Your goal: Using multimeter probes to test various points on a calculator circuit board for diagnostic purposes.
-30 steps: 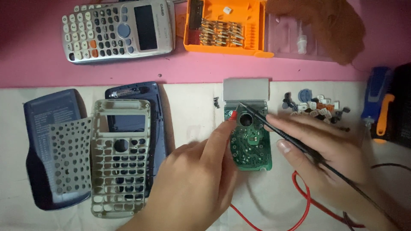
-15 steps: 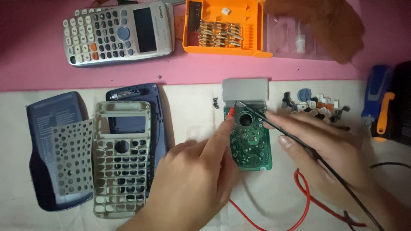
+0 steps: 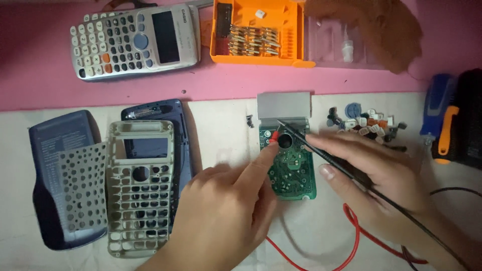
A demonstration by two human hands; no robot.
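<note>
Left hand (image 3: 226, 211) pinches red probe (image 3: 274, 136) onto green circuit board (image 3: 289, 163), which lies between both hands. Right hand (image 3: 371, 175) pinches black probe (image 3: 321, 153), tip touching board's top edge.

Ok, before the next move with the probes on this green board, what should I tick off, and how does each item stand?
1. Black probe tip on the green circuit board: ok, it rests at the top edge.
2. Red probe tip on the board: ok, the left hand presses it beside the round hole.
3. Right hand grips the black probe: ok, fingers pinch the shaft.
4. Board lies flat on the white cloth: ok.
5. Red lead free of snags: cannot tell, it runs out of view.
6. Loose key caps away from the board: ok.
</note>
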